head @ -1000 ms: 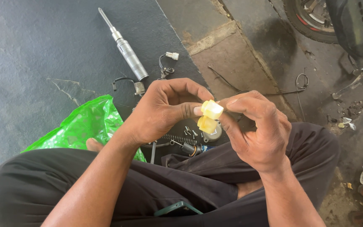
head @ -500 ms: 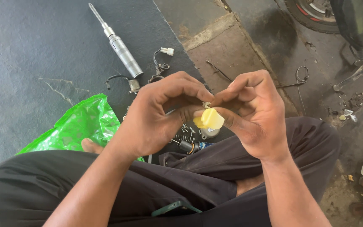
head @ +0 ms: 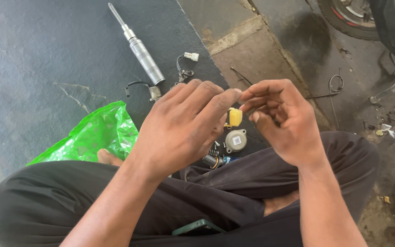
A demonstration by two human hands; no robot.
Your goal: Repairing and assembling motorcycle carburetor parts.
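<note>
Above dark mat (head: 46,50); yellow plug (head: 235,117) between hands; left hand (head: 184,128) grasping it; right hand (head: 284,123) released.

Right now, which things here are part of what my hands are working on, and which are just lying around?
In hand: yellow plastic piece, between left hand and right hand.

Lying about: round grey part, spring, silver rod, white-plug wire, green plastic bag, tyre.

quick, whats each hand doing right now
Left hand: fingers curled around a small yellow part, apparently holding it.
Right hand: fingers bent, fingertips meeting the left's; whether it grips anything cannot be told.
</note>
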